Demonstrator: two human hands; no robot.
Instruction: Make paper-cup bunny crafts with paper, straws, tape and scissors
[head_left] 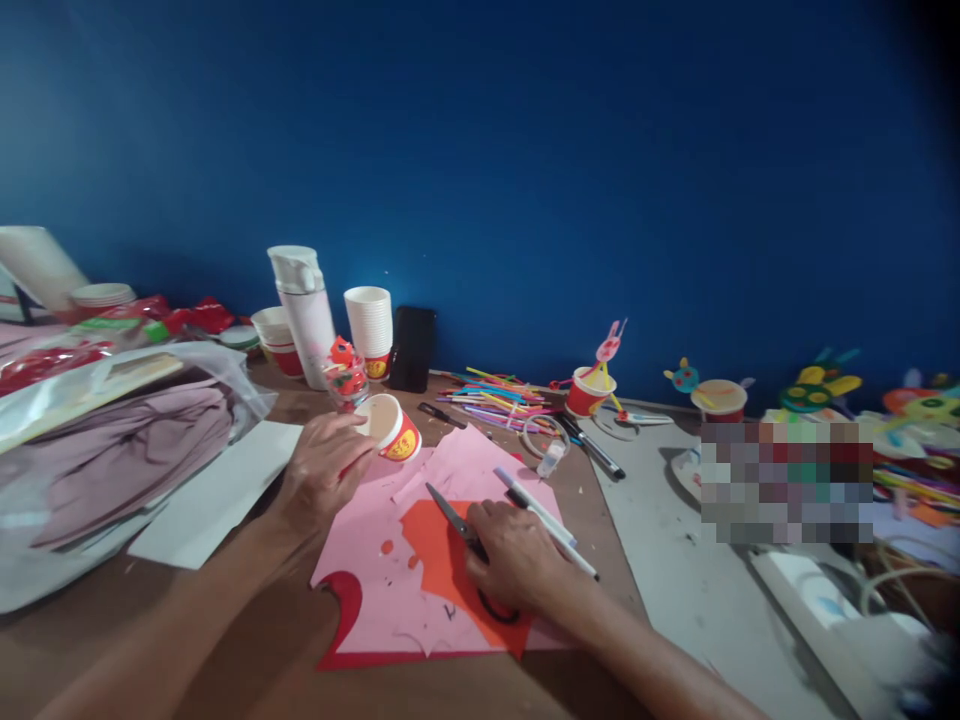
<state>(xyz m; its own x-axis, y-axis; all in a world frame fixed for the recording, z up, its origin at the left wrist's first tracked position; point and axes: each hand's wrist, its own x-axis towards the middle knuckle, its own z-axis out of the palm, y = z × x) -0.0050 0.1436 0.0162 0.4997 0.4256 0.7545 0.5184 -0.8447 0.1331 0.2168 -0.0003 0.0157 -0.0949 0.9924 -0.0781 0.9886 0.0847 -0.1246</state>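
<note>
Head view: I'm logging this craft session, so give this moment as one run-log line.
left hand: holds red-printed paper cup | right hand: on scissors | beneath: pink paper

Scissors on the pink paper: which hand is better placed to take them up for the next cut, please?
Probably the right hand: it is on the scissors, while the left hand holds a paper cup.

The cup (394,430) is white inside and red and yellow outside, the paper (360,590) pink over orange, the scissors (450,515) grey and black, the wall (480,170) deep blue.
</note>
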